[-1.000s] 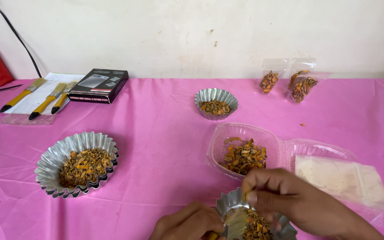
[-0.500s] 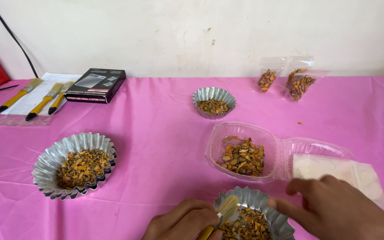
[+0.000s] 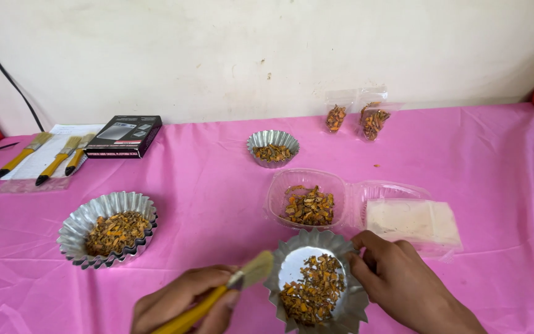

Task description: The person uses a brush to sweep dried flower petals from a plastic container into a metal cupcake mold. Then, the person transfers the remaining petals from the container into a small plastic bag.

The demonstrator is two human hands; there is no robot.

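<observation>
A yellow-handled brush (image 3: pixel 230 291) is gripped by the left hand (image 3: pixel 183 306), bristles beside the fluted foil tin (image 3: pixel 316 286), whose rim is pinched by the right hand (image 3: pixel 397 284) fingers.

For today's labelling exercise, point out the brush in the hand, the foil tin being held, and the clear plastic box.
brush (image 3: pixel 256 270), head view, on the bristles.
foil tin (image 3: pixel 296 245), head view, on its far rim.
clear plastic box (image 3: pixel 277 192), head view, on its left wall.
</observation>
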